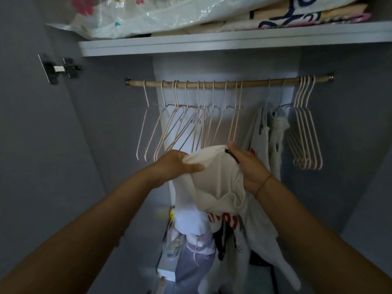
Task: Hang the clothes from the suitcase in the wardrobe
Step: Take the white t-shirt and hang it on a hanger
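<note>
You've got the white top (218, 179) up btwn both hands, in front of the wardrobe and just below the rail (212, 83). Left hand (180, 166) pinches a fold at the upper edge. Right hand (250, 168) is curled round the opposite side, thumb next to a small black piece (232, 156); can't tell if that's a clip or a hanger tip. The rest of the fabric hangs loose beneath your hands.

Handling, my read: light, soft, floppy, no stiffness, so it'll sag and bunch. Take it at neck/shoulders, spread the opening, then feed a hanger in. Empty pink hangers (180, 124) sit just above your left hand. Hung garments (273, 132) are just right of your right hand.

Writing: red lettering (224, 220) on the top is crumpled, can't read. Dark blue lettering on bedding on the shelf (212, 43) overhead is cut off, also unreadable. No brand visible.
</note>
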{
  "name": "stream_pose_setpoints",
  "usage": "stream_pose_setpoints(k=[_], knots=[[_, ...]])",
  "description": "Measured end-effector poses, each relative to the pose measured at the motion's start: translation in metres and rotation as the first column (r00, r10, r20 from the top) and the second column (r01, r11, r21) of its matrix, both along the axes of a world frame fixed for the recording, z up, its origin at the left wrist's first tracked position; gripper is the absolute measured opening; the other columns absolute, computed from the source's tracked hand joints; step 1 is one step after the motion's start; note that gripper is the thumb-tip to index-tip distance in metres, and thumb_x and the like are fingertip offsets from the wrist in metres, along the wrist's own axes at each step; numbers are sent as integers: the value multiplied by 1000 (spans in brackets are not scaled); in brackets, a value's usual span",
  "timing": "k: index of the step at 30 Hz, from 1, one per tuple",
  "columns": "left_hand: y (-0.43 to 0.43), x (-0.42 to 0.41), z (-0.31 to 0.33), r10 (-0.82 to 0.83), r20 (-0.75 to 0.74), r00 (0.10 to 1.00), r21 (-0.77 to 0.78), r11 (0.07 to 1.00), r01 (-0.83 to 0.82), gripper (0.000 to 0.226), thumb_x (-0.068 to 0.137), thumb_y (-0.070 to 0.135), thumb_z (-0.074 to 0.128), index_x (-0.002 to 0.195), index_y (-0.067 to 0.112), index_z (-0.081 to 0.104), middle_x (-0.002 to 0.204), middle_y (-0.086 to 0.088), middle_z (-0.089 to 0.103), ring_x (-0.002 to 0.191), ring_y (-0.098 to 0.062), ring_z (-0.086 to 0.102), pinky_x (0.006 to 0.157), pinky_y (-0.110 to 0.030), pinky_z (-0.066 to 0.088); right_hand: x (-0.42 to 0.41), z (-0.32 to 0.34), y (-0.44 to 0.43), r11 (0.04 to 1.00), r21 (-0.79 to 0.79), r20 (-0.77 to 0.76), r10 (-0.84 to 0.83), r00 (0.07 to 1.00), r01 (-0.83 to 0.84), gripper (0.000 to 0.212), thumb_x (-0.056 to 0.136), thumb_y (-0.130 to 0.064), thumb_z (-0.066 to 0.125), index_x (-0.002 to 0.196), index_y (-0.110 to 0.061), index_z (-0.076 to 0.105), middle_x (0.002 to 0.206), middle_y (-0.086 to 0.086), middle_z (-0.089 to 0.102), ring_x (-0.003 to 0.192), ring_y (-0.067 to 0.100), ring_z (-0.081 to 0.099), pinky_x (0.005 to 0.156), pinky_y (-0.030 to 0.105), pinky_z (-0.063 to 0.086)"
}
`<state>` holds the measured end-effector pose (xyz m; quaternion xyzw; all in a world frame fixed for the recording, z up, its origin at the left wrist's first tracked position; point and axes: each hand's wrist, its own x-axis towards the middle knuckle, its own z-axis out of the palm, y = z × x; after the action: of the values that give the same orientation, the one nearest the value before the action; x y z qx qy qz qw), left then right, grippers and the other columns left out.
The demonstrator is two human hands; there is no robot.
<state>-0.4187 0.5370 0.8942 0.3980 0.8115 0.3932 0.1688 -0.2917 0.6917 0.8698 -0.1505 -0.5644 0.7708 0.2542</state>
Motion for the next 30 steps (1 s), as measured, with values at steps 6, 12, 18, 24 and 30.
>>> stream_pose_setpoints(k=[6,12,18,24,30], knots=[[20,-5,-3,-58,364,929,310,949,-62,31,90,36,60,89,7,71,84,-8,72,84,-21,66,81,-31,54,7,9,43,986,142,68,-102,992,92,26,87,-36,61,81,-13,71,80,7,71,76,21,65,73,33,54],[60,19,19,-175,606,776,441,886,-145,32,95,39,51,110,15,66,102,-9,73,93,-25,70,82,-38,53,6,19,82,910,354,115,-274,955,218,21,90,-30,60,76,-17,68,77,4,67,72,17,61,69,27,52],[76,23,34,-181,689,702,441,873,-208,24,90,32,58,102,12,67,93,-13,71,85,-27,67,72,-35,53,-30,35,131,916,284,108,-325,939,284,15,95,-23,52,98,-11,62,73,4,49,67,14,46,77,30,50],[60,7,24,-205,602,772,422,902,-90,23,88,31,60,93,10,69,85,-10,72,79,-22,69,76,-33,54,-86,26,154,934,182,275,-349,896,308,28,92,-19,54,65,-14,50,61,4,46,38,8,46,34,17,36],[46,-5,21,-137,590,795,395,908,-137,45,85,47,56,102,6,67,91,-13,72,87,-26,69,86,-38,53,-119,25,161,908,178,238,-414,878,380,33,90,-20,61,59,-11,50,48,2,54,40,11,49,41,22,40]])
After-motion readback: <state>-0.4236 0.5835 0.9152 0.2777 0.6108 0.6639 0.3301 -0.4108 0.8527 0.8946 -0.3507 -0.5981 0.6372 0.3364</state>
